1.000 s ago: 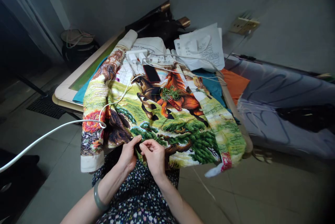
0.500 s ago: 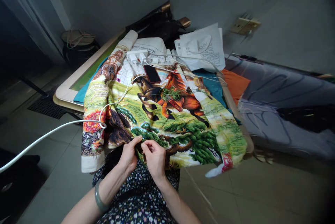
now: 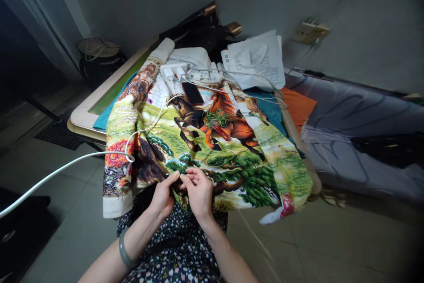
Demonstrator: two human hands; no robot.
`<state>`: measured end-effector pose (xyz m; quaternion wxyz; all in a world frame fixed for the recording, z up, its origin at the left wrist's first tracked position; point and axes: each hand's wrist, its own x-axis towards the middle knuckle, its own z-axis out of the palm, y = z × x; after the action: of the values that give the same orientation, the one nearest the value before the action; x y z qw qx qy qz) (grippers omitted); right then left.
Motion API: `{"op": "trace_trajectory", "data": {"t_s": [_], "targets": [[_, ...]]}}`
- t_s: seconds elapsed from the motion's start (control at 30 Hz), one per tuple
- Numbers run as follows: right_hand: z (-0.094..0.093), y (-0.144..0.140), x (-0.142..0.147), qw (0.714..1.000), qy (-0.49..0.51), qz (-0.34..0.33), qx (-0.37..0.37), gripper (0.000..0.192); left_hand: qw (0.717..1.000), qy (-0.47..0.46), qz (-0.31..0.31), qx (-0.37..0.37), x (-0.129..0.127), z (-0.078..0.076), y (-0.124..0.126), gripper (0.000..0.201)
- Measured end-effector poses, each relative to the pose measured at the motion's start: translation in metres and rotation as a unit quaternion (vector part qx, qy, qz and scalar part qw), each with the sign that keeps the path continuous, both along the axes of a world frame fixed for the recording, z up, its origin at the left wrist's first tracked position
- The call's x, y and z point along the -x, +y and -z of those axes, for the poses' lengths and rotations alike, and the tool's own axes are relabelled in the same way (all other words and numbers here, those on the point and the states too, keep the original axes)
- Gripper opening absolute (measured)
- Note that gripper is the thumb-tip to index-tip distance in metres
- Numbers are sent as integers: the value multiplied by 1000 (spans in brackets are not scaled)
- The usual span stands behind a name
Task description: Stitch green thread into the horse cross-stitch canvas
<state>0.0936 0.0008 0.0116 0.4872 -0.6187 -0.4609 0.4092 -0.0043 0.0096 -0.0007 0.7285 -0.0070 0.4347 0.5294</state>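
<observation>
The stitched cloth [image 3: 165, 133], coarse with thread and rolled into a thick tube [image 3: 121, 119] along its left side, overhangs the near edge of the tabletop [image 3: 79, 117]. The left hand [image 3: 164, 197] clamps its hem; the right hand [image 3: 200, 192] bunches its fingers alongside, their grip unclear. Wiry green thread [image 3: 215, 118] tangles mid-cloth. Smooth rim shows at the tabletop's left corner; tiled floor [image 3: 318, 239] opens off its right one.

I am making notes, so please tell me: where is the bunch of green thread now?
In the head view, the green thread lies near the picture's middle, on the horse-patterned cloth, to the lower right of the phone.
</observation>
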Motion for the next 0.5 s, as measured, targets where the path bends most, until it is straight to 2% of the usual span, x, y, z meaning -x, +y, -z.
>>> {"op": "trace_trajectory", "data": {"t_s": [0.1, 0.2, 0.3, 0.33, 0.4, 0.43, 0.5], "targets": [[-12, 6, -6, 989, -124, -81, -13, 14, 1000, -13, 7, -3, 1, -1, -1, 24], [-22, 13, -4, 959, -246, -140, 12, 12, 1000, -22, 17, -10, 2, 2, -1, 28], [-31, 22, -4, 946, -265, -186, 29, 14, 999, -18, 21, -18, 3, 4, -1, 26], [-36, 25, -9, 953, -245, -178, 22, 15, 1000, -15, 21, -18, 3, 4, -1, 26], [-54, 29, -35, 978, -176, -110, -25, 17, 1000, -9, 18, -12, 3, 4, -2, 28], [-68, 30, -55, 986, -140, -54, -68, 18, 1000, -6, 17, -8, 3, 3, -2, 29], [-100, 28, -108, 979, -104, 20, -174, 22, 1000, 0, 15, -3, 3, 2, -2, 30]]}}
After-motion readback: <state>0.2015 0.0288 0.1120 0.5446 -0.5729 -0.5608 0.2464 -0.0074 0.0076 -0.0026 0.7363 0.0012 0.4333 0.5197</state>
